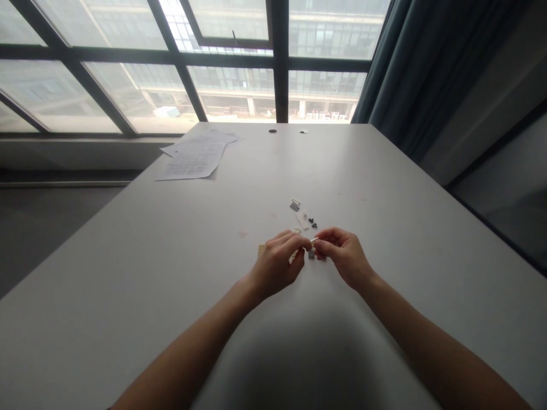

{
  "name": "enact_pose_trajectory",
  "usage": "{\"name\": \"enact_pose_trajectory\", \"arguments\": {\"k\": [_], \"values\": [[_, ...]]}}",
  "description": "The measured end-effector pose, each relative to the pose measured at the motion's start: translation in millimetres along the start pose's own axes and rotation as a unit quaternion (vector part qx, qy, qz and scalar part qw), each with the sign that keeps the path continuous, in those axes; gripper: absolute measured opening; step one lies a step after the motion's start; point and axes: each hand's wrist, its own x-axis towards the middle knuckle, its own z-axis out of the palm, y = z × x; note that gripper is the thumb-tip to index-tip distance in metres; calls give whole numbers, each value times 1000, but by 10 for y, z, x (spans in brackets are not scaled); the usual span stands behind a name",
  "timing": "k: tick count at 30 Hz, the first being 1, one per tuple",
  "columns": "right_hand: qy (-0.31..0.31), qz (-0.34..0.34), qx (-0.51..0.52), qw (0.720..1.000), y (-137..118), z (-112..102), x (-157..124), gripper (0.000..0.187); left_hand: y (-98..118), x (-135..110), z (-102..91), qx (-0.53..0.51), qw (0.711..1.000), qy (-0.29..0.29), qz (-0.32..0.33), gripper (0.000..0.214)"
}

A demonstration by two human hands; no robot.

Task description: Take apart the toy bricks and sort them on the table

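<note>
My right hand (344, 253) pinches a small, thin white building-block piece (315, 240) between thumb and fingers. From the other side, the fingertips of my left hand (282, 259) close on the same piece. Its exact shape is too small to make out. Just under the fingers lies a grey studded piece (311, 254). A cream studded piece (260, 249) shows partly behind the left hand, and a small cream piece (297, 230) lies beyond its knuckles. Other pieces beneath the hands are hidden.
Past the hands on the white table (205, 239) lie a flat cream plate (302, 221), black pieces (313, 223), a grey studded piece (294, 207) and a white one (296, 201). Printed papers (194, 159) lie far left, near the windows. A dark curtain (410, 80) hangs right.
</note>
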Motion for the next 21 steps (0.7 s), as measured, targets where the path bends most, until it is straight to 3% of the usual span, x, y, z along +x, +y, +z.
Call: {"name": "enact_pose_trajectory", "arguments": {"k": [5,8,11,17,21], "values": [[19,-90,-90,992,-47,29,-56,16,-45,-33,33,8,1000,6,-30,4],[-18,-198,-200,960,-92,55,-111,6,-59,-28,28,24,998,51,-29,4],[-58,-272,-262,924,-110,75,-143,6,-62,-25,18,28,997,75,16,8],[-61,-237,-217,945,-51,95,-137,4,-70,-50,29,56,992,100,59,11],[-36,-210,-205,955,-18,111,-135,7,-14,-29,24,38,994,87,60,17]]}}
